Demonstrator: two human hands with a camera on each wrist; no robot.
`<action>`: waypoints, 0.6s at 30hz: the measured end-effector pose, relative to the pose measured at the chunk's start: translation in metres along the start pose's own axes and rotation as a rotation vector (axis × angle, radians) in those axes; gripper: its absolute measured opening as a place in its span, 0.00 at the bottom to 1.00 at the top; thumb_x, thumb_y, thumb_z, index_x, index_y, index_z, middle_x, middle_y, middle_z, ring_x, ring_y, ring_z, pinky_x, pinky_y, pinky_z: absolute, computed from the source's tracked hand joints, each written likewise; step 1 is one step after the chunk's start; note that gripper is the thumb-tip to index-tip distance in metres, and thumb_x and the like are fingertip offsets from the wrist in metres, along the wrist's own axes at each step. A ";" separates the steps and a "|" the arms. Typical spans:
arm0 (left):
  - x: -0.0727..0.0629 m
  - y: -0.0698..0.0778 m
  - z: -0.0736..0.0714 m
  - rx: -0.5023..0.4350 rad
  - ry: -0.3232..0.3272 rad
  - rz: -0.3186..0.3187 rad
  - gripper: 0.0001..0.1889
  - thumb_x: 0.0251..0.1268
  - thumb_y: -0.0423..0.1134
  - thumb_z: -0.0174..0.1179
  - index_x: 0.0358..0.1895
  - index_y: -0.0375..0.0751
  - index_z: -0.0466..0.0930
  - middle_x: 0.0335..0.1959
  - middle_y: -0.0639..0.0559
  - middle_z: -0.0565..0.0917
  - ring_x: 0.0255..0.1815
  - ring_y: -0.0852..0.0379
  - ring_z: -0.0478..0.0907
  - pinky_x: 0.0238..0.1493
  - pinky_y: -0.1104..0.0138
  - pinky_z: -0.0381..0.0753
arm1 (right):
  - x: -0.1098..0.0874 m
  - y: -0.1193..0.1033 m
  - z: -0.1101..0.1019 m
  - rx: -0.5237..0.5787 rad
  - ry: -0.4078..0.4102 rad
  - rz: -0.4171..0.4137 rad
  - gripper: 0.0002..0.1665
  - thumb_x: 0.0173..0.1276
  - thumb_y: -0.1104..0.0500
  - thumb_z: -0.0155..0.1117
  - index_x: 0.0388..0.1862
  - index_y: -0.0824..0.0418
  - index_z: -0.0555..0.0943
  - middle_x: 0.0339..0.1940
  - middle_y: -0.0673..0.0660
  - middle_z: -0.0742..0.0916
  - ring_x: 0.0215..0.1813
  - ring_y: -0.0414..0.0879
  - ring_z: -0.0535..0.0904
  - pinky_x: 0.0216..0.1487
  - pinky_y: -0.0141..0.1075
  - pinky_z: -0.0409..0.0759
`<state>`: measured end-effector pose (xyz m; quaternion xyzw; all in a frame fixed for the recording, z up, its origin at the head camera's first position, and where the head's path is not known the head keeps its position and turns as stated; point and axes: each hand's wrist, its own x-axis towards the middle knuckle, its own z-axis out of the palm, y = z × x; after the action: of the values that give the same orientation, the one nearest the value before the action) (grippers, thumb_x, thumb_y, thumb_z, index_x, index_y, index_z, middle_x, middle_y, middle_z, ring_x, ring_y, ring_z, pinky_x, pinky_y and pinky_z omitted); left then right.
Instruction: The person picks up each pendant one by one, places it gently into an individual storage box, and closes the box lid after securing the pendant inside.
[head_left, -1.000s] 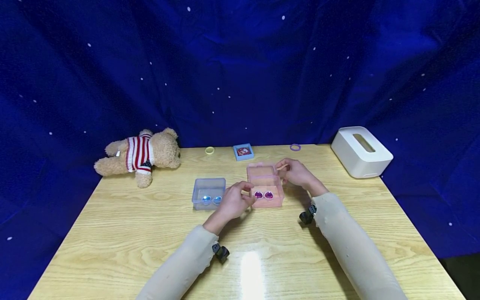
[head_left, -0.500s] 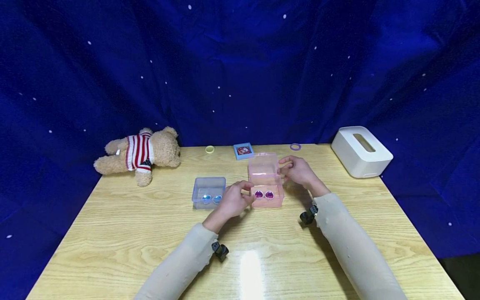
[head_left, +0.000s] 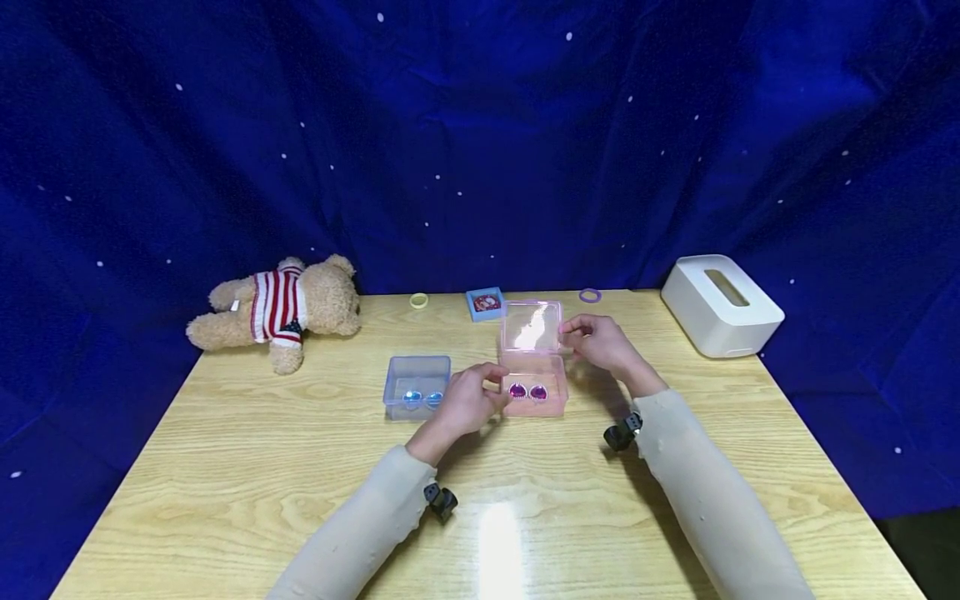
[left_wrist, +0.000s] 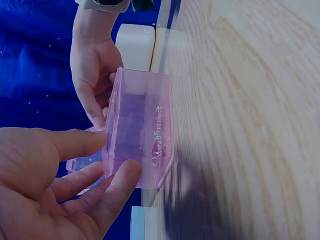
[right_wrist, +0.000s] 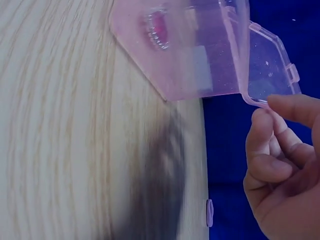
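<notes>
A translucent pink plastic box (head_left: 555, 406) sits on the table with its hinged lid (head_left: 513, 333) raised at the back. Two magenta gems (head_left: 517, 391) edged with clear beads lie inside it. My left hand (head_left: 469, 402) holds the box's left side, thumb and fingers at the rim in the left wrist view. With thumb and forefinger, my right hand (head_left: 602, 343) pinches the right edge of the lid near the hinge, as the right wrist view shows. Left of my left hand stands a translucent blue box (head_left: 401, 411) with two blue gems (head_left: 412, 398), partly covered by the hand.
Along the back of the table are a yellow ring (head_left: 418, 301), a small light-blue square box (head_left: 486, 315) with a red picture and a purple ring (head_left: 590, 296). A teddy bear (head_left: 330, 296) lies at the left. At the right stands a white tissue box (head_left: 720, 312).
The pink lid has swung up from leaning far back to a steeper stand and now catches glare. My right hand followed its edge slightly rightward. My left hand stayed on the box.
</notes>
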<state>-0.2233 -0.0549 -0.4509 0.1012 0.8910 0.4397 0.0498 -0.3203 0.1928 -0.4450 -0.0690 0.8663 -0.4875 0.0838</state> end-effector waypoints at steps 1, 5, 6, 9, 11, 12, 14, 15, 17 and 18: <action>0.000 0.000 0.000 0.001 0.001 0.000 0.23 0.61 0.36 0.68 0.61 0.40 0.79 0.55 0.42 0.85 0.44 0.52 0.89 0.43 0.66 0.87 | -0.001 -0.001 -0.001 0.011 -0.008 -0.002 0.13 0.72 0.60 0.62 0.51 0.66 0.81 0.35 0.52 0.84 0.32 0.48 0.82 0.34 0.38 0.84; -0.001 0.002 0.000 -0.004 0.002 0.002 0.23 0.62 0.35 0.68 0.61 0.39 0.80 0.54 0.42 0.85 0.44 0.51 0.89 0.43 0.65 0.87 | -0.006 -0.003 -0.005 0.116 -0.061 0.010 0.16 0.72 0.60 0.60 0.53 0.68 0.79 0.32 0.48 0.84 0.28 0.42 0.78 0.24 0.30 0.73; -0.001 0.002 -0.001 -0.004 0.002 0.001 0.23 0.62 0.35 0.68 0.61 0.39 0.80 0.54 0.42 0.85 0.44 0.51 0.89 0.43 0.66 0.87 | -0.007 -0.004 -0.006 0.146 -0.073 0.013 0.16 0.72 0.60 0.60 0.54 0.68 0.79 0.31 0.47 0.84 0.28 0.41 0.77 0.22 0.29 0.70; -0.001 0.002 -0.001 -0.021 -0.002 0.000 0.23 0.62 0.35 0.68 0.61 0.38 0.79 0.55 0.41 0.85 0.44 0.51 0.89 0.41 0.67 0.87 | -0.011 -0.005 -0.009 0.216 -0.112 0.012 0.20 0.75 0.56 0.59 0.57 0.68 0.77 0.32 0.46 0.86 0.28 0.38 0.77 0.22 0.28 0.67; -0.001 0.001 -0.001 -0.025 -0.003 0.004 0.23 0.62 0.35 0.68 0.61 0.38 0.79 0.55 0.40 0.85 0.43 0.51 0.89 0.41 0.67 0.87 | -0.013 -0.004 -0.010 0.247 -0.137 0.002 0.22 0.76 0.55 0.57 0.59 0.70 0.76 0.33 0.46 0.86 0.28 0.38 0.77 0.22 0.28 0.66; -0.001 0.001 -0.001 -0.025 -0.001 0.006 0.23 0.62 0.35 0.68 0.61 0.38 0.79 0.54 0.40 0.85 0.43 0.51 0.89 0.41 0.66 0.87 | -0.015 -0.004 -0.011 0.257 -0.148 -0.002 0.22 0.77 0.55 0.56 0.60 0.70 0.76 0.34 0.46 0.86 0.28 0.37 0.76 0.22 0.28 0.65; -0.001 0.001 -0.001 -0.024 0.000 0.010 0.23 0.62 0.36 0.68 0.61 0.38 0.80 0.54 0.40 0.85 0.43 0.51 0.89 0.42 0.65 0.87 | -0.017 -0.004 -0.013 0.279 -0.164 0.004 0.22 0.78 0.54 0.54 0.61 0.69 0.76 0.34 0.46 0.87 0.28 0.37 0.76 0.23 0.28 0.65; -0.001 0.001 -0.001 -0.019 0.003 0.013 0.22 0.62 0.36 0.68 0.60 0.39 0.80 0.54 0.40 0.85 0.42 0.51 0.89 0.43 0.65 0.87 | -0.018 -0.004 -0.013 0.285 -0.174 0.003 0.22 0.78 0.54 0.53 0.61 0.69 0.76 0.34 0.47 0.87 0.28 0.37 0.76 0.23 0.28 0.64; -0.001 0.001 -0.002 -0.013 0.004 0.017 0.22 0.62 0.36 0.68 0.60 0.39 0.80 0.54 0.41 0.85 0.42 0.52 0.89 0.43 0.65 0.87 | -0.021 -0.005 -0.015 0.284 -0.189 0.000 0.23 0.79 0.53 0.51 0.60 0.70 0.77 0.34 0.48 0.87 0.28 0.37 0.76 0.23 0.28 0.64; -0.001 0.001 -0.002 -0.011 0.004 0.017 0.22 0.62 0.36 0.68 0.60 0.40 0.80 0.54 0.41 0.85 0.41 0.53 0.89 0.43 0.66 0.87 | -0.022 -0.005 -0.016 0.282 -0.191 0.002 0.23 0.79 0.52 0.51 0.59 0.70 0.77 0.34 0.49 0.88 0.28 0.37 0.76 0.23 0.28 0.64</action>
<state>-0.2230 -0.0562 -0.4493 0.1077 0.8878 0.4452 0.0447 -0.3025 0.2078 -0.4309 -0.1016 0.7773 -0.5955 0.1754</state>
